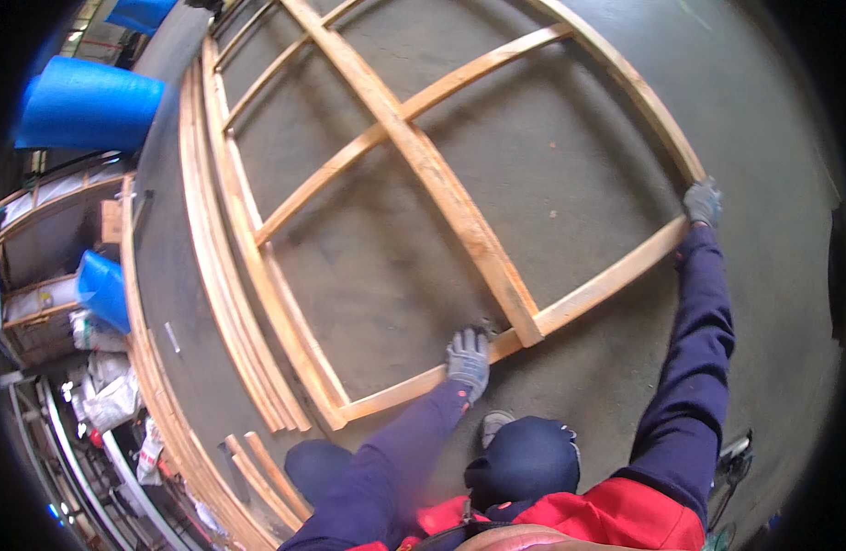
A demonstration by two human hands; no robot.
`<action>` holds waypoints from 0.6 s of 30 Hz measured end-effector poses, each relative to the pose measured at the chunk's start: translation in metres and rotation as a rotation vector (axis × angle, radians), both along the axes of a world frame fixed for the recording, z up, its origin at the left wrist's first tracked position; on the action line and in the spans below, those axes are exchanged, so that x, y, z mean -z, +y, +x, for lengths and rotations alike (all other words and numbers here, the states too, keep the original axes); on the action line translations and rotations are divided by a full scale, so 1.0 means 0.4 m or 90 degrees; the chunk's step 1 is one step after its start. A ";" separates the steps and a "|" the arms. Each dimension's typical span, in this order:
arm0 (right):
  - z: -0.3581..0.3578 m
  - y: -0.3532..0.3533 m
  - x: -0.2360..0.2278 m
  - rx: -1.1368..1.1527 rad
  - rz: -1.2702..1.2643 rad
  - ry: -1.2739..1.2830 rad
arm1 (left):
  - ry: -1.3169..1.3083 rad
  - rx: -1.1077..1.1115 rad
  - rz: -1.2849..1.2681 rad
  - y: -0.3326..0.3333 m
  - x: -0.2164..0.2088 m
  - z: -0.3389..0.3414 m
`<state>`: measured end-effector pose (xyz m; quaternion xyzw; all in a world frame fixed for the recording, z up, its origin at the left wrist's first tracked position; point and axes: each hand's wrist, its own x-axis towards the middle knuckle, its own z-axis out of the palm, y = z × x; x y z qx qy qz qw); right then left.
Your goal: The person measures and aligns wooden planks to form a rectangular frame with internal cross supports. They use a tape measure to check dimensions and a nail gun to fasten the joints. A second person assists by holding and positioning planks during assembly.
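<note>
A large wooden frame (459,216) of pale lumber lies across the middle, with side rails, crosspieces and a long middle beam. My left hand (469,363), in a grey work glove, grips its near rail just left of where the middle beam meets it. The fingers reach over the rail's far side; the thumb is not clear. At the frame's near right corner, my right hand (704,202), gloved alike, is closed on the wood with the arm stretched out. Its fingertips are partly hidden.
Long wooden strips (223,266) lie beside the frame's left side, and more boards (156,386) run further left. Short wood pieces (267,477) lie near my leg. Blue rolls (97,103) and white bags (111,395) stand at the left. Grey concrete floor (762,303) surrounds the frame.
</note>
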<state>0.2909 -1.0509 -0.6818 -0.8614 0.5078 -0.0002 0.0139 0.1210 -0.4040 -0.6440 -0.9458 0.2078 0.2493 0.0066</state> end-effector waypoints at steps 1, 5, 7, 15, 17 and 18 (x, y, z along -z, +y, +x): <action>-0.009 -0.023 0.014 -0.021 0.000 0.025 | 0.000 0.001 0.016 -0.003 0.000 0.001; -0.055 -0.130 0.071 -0.090 0.061 -0.059 | -0.087 0.009 0.028 -0.006 -0.001 -0.011; -0.061 -0.160 0.100 -0.158 0.061 -0.123 | -0.095 0.027 0.003 -0.002 0.001 -0.007; -0.105 -0.164 0.072 -0.134 0.088 -0.164 | -0.025 0.038 -0.005 0.000 -0.012 0.006; -0.115 -0.179 0.055 -0.134 0.081 -0.188 | -0.016 0.030 -0.001 0.000 -0.011 0.004; -0.115 -0.188 0.053 -0.133 0.081 -0.174 | -0.009 0.029 -0.006 0.001 -0.010 0.003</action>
